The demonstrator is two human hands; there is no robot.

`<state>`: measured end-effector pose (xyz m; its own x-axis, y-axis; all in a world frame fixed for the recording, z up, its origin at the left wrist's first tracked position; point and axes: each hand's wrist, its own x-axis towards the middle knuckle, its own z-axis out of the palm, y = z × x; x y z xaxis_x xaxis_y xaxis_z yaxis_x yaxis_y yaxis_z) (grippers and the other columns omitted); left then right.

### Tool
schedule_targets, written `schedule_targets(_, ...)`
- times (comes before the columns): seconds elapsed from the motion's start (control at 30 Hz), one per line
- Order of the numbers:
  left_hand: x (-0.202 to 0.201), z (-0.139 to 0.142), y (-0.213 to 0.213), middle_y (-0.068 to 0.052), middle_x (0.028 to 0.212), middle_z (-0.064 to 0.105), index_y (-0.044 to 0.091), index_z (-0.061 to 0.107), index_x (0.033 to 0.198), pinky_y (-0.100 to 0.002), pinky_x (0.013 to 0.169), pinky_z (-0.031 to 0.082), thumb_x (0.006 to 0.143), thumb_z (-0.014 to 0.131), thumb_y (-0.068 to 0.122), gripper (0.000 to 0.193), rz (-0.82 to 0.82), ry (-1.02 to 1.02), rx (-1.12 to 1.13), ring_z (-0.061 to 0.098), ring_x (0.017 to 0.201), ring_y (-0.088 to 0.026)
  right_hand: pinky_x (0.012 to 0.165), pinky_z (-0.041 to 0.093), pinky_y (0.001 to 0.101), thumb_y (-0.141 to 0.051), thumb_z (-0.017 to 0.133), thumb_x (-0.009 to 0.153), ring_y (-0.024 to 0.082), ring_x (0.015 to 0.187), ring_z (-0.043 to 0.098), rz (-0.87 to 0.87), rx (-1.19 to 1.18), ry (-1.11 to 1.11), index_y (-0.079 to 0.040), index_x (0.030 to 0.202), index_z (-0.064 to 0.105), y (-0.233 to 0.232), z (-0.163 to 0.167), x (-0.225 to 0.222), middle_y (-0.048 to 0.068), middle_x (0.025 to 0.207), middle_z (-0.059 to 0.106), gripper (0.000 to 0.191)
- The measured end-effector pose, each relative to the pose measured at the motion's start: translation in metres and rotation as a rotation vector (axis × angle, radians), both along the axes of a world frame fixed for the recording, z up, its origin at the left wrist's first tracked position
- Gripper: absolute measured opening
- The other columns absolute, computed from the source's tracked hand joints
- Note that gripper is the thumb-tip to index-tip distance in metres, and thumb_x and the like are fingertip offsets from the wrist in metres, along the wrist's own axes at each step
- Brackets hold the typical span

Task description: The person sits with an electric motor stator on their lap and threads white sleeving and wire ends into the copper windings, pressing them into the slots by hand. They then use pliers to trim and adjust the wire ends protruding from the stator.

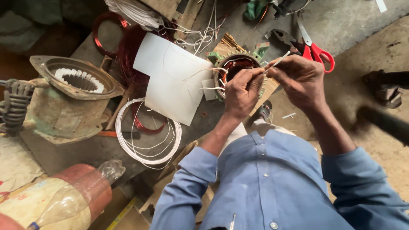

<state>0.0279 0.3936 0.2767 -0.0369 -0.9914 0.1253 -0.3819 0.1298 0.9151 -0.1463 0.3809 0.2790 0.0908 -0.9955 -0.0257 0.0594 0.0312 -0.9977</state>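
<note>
Two hands work a thin white sleeved wire (277,62) over the small round stator with copper windings (237,68), at one o'clock from the white sheet (170,76). Left hand (242,91) pinches it; right hand (300,79) seems clamped too. Next, threading demands steadiness.

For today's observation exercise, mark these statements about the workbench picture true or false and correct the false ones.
1. Both hands, left hand and right hand, pinch a thin white sleeve. True.
2. The scissors have blue handles. False: they are red.
3. A coil of white tubing lies left of the person. True.
4. The small stator sits on top of the large green housing. False: it stands apart, to the right, beyond the white sheets.
</note>
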Motion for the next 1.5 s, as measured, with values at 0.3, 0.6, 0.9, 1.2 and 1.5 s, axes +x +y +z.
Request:
schedule_targets(0.3, 0.0, 0.004, 0.001, -0.009, 0.102, 0.074, 0.007, 0.072, 0.113, -0.032, 0.077, 0.058, 0.102, 0.069, 0.021, 0.019, 0.007, 0.002, 0.014, 0.074, 0.088, -0.023, 0.085, 0.058, 0.0235, -0.001, 0.078, 0.099, 0.007, 0.093, 0.068, 0.0, -0.06, 0.123, 0.003, 0.108, 0.073, 0.001, 0.004, 0.005, 0.005, 0.103, 0.075, 0.011)
schedule_targets(0.6, 0.004, -0.004, -0.002, -0.01, 0.1, 0.073, 0.007, 0.071, 0.115, -0.034, 0.071, 0.057, 0.097, 0.069, 0.02, 0.023, -0.052, -0.043, 0.084, 0.073, 0.082, -0.023, 0.068, 0.054, 0.0274, -0.001, 0.082, 0.092, 0.015, 0.076, 0.069, 0.016, -0.242, 0.581, 0.001, 0.102, 0.076, -0.003, 0.01, 0.005, 0.012, 0.091, 0.073, 0.012)
schedule_targets(0.9, 0.008, -0.039, -0.003, -0.009, 0.103, 0.075, 0.013, 0.068, 0.119, -0.036, 0.079, 0.061, 0.098, 0.071, 0.014, 0.022, -0.041, -0.136, -0.023, 0.075, 0.09, -0.026, 0.064, 0.053, 0.0291, -0.007, 0.083, 0.088, 0.017, 0.071, 0.068, 0.021, -0.211, 0.558, 0.0, 0.099, 0.074, -0.007, -0.004, 0.011, 0.01, 0.087, 0.07, 0.015)
schedule_targets(1.2, 0.018, -0.035, -0.01, -0.011, 0.108, 0.073, 0.007, 0.06, 0.136, -0.033, 0.082, 0.063, 0.09, 0.061, -0.006, 0.047, -0.034, -0.069, 0.055, 0.076, 0.091, -0.021, 0.067, 0.052, 0.0385, -0.016, 0.088, 0.083, 0.027, 0.078, 0.064, 0.043, -0.413, 0.806, -0.011, 0.095, 0.077, -0.007, -0.029, 0.019, 0.007, 0.082, 0.063, 0.017)
schedule_targets(1.5, 0.029, -0.013, -0.011, -0.011, 0.114, 0.071, 0.008, 0.069, 0.118, -0.034, 0.091, 0.06, 0.09, 0.07, 0.002, 0.029, -0.116, -0.02, -0.12, 0.073, 0.103, -0.026, 0.069, 0.047, 0.0416, -0.012, 0.081, 0.075, 0.027, 0.079, 0.06, 0.058, -0.558, 0.985, -0.013, 0.093, 0.072, -0.005, -0.045, 0.03, 0.005, 0.083, 0.058, 0.02)
